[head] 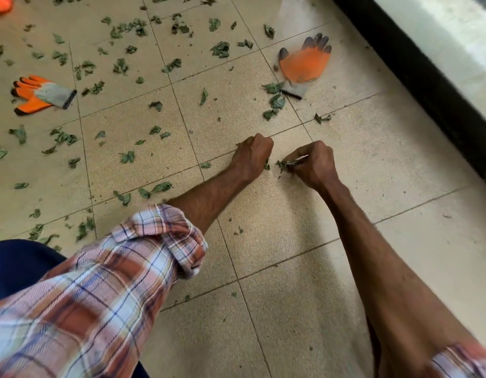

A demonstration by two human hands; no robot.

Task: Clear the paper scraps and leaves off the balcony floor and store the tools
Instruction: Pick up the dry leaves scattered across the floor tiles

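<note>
Beige tiled balcony floor (290,268) strewn with green leaves (122,66).
The right hand (315,165) pinches a leaf clump (286,163) low over the tile; the left hand (252,156), fisted beside it, grips a leaf scrap (266,166) that pokes out. Two orange gloves (304,64) lie farther off.

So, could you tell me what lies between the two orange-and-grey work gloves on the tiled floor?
Head view: only scattered torn green leaves on the beige floor tiles lie there.
</note>
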